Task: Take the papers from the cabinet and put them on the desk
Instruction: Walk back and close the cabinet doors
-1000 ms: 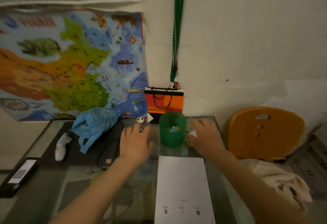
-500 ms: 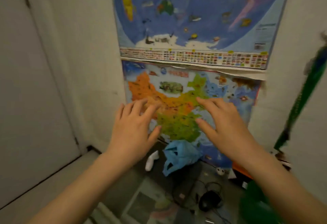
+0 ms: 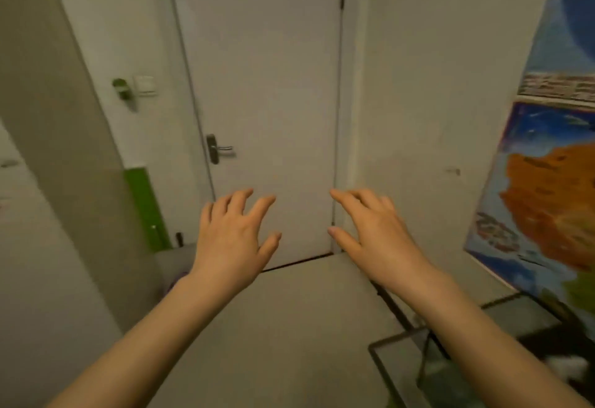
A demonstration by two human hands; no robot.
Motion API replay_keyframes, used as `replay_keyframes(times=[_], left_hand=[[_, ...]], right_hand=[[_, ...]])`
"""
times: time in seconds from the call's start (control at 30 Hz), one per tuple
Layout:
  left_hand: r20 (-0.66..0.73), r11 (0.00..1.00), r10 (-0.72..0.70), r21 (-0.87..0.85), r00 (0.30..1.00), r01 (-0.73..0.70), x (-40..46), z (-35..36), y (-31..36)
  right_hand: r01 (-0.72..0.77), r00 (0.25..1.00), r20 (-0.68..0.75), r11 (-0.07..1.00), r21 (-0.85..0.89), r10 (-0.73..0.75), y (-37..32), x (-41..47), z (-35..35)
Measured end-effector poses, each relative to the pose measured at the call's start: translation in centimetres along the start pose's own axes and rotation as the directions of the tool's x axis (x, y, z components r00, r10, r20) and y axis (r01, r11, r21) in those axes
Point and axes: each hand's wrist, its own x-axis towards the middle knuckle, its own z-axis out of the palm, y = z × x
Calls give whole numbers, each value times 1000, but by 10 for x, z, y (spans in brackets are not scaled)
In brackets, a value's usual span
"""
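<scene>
A pale, dimly lit room facing a closed door.

The white door (image 3: 267, 101) stands far centre, its metal handle (image 3: 220, 149) on the left edge. A light switch (image 3: 145, 85) sits on the left wall above a green panel (image 3: 146, 208). Colourful maps (image 3: 553, 166) hang on the right wall; grey floor (image 3: 289, 327) lies near.

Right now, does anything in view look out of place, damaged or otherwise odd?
Nothing stands out. The door is shut with its handle level, the map poster hangs flat on the wall, and the left hand and right hand are open and empty. No papers are in view.
</scene>
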Motion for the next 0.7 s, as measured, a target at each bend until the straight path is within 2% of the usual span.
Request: replay_keyframes(times=[0.17,0.27,0.43,0.57,0.7], left_hand=[[-30,975,-215,58,976,217,13,4,-122],[-37,928,-359,97,933,361,10,15,-193],[-87,834,-519,167,850,526,24,35,-309],[-138,712,-665,180,734,678,36,47,-388],[-217,509,-805,225,552,831,9,35,-464]], right_hand=[[192,976,85,978,80,-199,-83,100,85],[297,936,147,943,152,-318,-132,150,140],[431,848,210,864,260,-486,-207,231,237],[534,746,246,776,335,-619,-275,295,310],[622,583,277,639,453,-764,-363,334,375]])
